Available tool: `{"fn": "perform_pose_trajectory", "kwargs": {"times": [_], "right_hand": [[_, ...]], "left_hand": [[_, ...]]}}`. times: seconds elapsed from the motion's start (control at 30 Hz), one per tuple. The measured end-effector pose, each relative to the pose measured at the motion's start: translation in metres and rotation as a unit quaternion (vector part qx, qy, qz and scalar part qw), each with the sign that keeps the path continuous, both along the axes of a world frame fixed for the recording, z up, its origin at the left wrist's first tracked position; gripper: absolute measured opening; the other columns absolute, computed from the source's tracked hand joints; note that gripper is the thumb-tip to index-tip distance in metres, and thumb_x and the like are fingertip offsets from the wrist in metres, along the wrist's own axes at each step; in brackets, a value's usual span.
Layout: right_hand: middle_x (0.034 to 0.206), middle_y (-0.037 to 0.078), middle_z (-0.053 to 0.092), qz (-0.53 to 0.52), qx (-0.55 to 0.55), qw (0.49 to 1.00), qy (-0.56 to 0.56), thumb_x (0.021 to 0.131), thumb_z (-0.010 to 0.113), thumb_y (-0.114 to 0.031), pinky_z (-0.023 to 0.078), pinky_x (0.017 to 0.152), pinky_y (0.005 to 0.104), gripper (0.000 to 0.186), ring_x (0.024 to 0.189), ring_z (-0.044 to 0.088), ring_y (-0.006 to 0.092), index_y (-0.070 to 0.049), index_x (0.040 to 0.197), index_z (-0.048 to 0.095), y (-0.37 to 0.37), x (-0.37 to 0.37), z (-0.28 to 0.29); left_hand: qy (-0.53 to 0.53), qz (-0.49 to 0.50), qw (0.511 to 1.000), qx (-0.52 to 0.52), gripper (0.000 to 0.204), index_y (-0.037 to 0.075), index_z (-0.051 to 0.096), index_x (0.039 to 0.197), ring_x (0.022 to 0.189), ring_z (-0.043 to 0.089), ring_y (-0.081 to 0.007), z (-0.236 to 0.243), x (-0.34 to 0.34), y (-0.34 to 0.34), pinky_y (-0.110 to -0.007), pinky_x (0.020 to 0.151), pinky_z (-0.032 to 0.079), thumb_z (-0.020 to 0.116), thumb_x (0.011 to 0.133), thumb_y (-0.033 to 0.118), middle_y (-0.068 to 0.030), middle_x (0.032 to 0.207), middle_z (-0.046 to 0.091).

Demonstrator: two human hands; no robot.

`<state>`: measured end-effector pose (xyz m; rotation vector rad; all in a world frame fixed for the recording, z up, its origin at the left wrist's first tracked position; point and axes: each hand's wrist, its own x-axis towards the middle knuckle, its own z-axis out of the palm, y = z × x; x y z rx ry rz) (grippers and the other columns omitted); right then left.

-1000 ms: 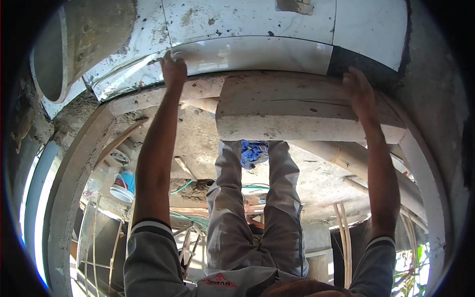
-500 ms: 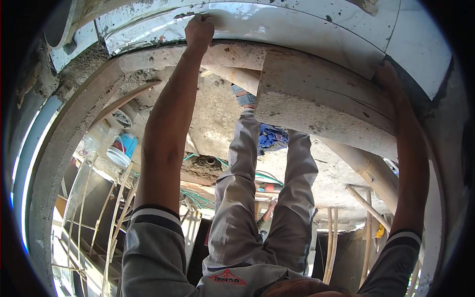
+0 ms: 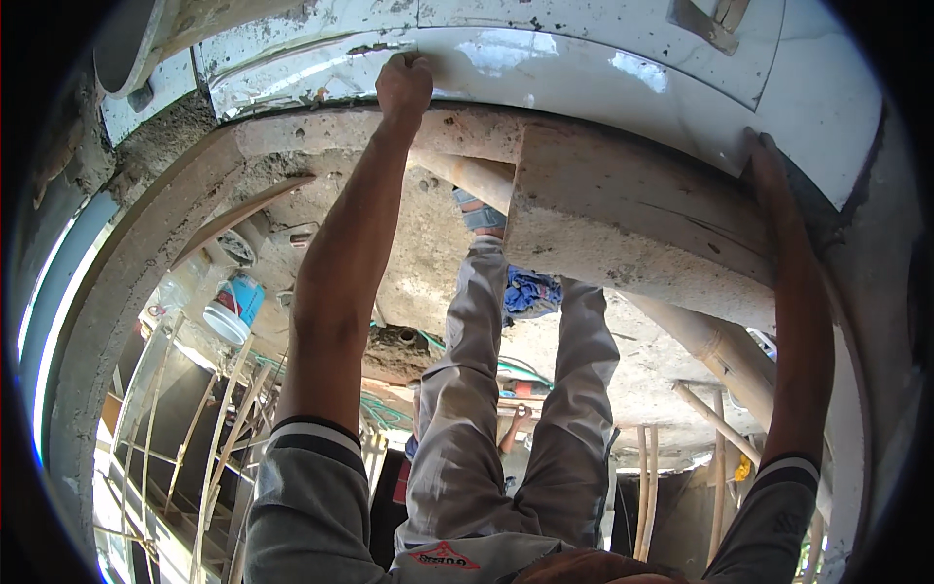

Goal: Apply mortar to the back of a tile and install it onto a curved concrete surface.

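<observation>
My left hand (image 3: 403, 90), fingers curled, grips the lower edge of a glossy white tile strip (image 3: 564, 78) at the top of the view, near a chipped, cracked section. My right hand (image 3: 764, 165) reaches to the strip's right end; its fingers are partly in shadow, with a dark band of surface beside them. Larger white tiles (image 3: 817, 117) border the strip above and to the right. Below it runs a rough concrete ledge (image 3: 623, 224) with a thicker block section between my arms.
Far below are my legs, a blue crumpled cloth (image 3: 530, 292), a white-and-blue bucket (image 3: 233, 307), green hose, bamboo poles (image 3: 647, 477) and part of another person (image 3: 511, 428). A gray curved trowel-like piece (image 3: 700, 24) lies on the upper tiles; a large curved object (image 3: 131, 49) sits top left.
The view has swung, shifting the tiles rightward in it. My right hand has moved in against the strip's right end; my left hand stays on its lower edge.
</observation>
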<state>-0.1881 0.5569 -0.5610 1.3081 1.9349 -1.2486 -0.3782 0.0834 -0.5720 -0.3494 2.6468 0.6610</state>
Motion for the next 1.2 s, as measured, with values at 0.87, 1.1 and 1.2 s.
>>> {"fn": "perform_pose_trajectory", "kwargs": {"times": [0.87, 1.1, 1.2], "right_hand": [[0.106, 0.012, 0.059, 0.107, 0.167, 0.935, 0.294, 0.090, 0.053, -0.022, 0.046, 0.081, 0.0319, 0.037, 0.096, 0.057, 0.0229, 0.000, 0.119, 0.051, 0.084, -0.100, -0.037], [0.123, 0.023, 0.047, -0.118, -0.155, 0.943, 0.271, 0.085, 0.055, -0.028, 0.040, 0.093, 0.0489, 0.044, 0.114, 0.045, 0.0371, -0.003, 0.121, 0.046, 0.072, -0.163, -0.020], [0.130, 0.021, 0.043, -0.165, -0.181, 0.916, 0.317, 0.090, 0.046, -0.021, 0.037, 0.099, 0.0480, 0.042, 0.119, 0.042, 0.0365, 0.003, 0.125, 0.042, 0.081, -0.164, -0.012]], "left_hand": [[-0.147, 0.172, 0.908, 0.352, 0.061, 0.017, 0.040, 0.128, 0.101, 0.054, -0.0190, -0.025, -0.116, -0.017, -0.057, 0.090, 0.041, 0.069, 0.078, 0.036, -0.0039, 0.106, 0.057], [-0.079, 0.198, 0.838, 0.503, 0.026, 0.007, 0.053, 0.108, 0.069, 0.057, -0.0167, 0.005, -0.125, 0.016, -0.030, 0.052, 0.050, 0.056, 0.089, 0.025, -0.0060, 0.089, 0.059], [-0.054, 0.219, 0.831, 0.509, 0.022, 0.000, 0.054, 0.101, 0.056, 0.056, -0.0189, -0.012, -0.140, 0.018, -0.029, 0.042, 0.047, 0.050, 0.092, 0.020, -0.0097, 0.080, 0.059]]}}
